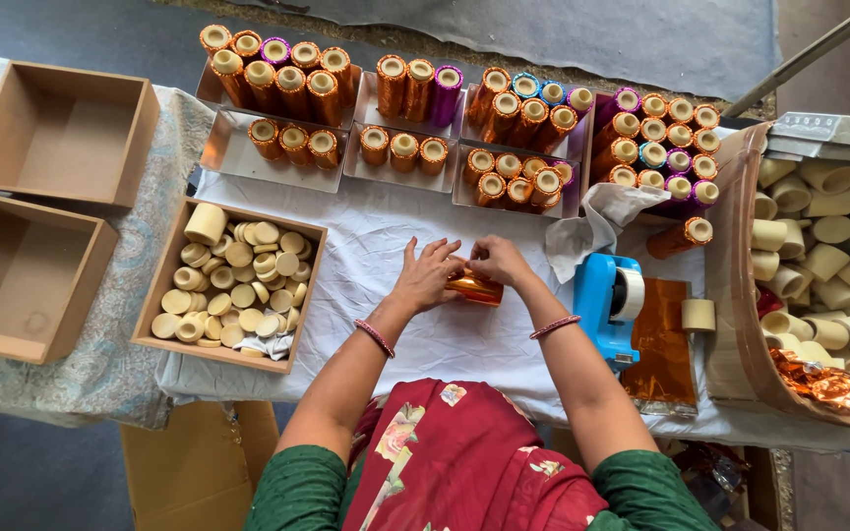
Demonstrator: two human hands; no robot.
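Both my hands meet at the middle of the white cloth (386,236). My left hand (427,276) presses its fingers on an orange foil-wrapped tube (474,289) lying on the cloth. My right hand (499,261) grips the same tube from the right side. The tube is partly hidden under my fingers. A blue tape dispenser (610,305) stands just right of my right forearm, next to a stack of orange foil sheets (659,344) and one bare cream tube (698,315).
Trays of finished foil tubes (415,118) in orange, purple and blue line the far side. A cardboard box of cream caps (233,285) sits left, two empty boxes (51,197) beyond it. A large box of bare cream tubes (828,265) stands right. A crumpled cloth (597,221) lies near the dispenser.
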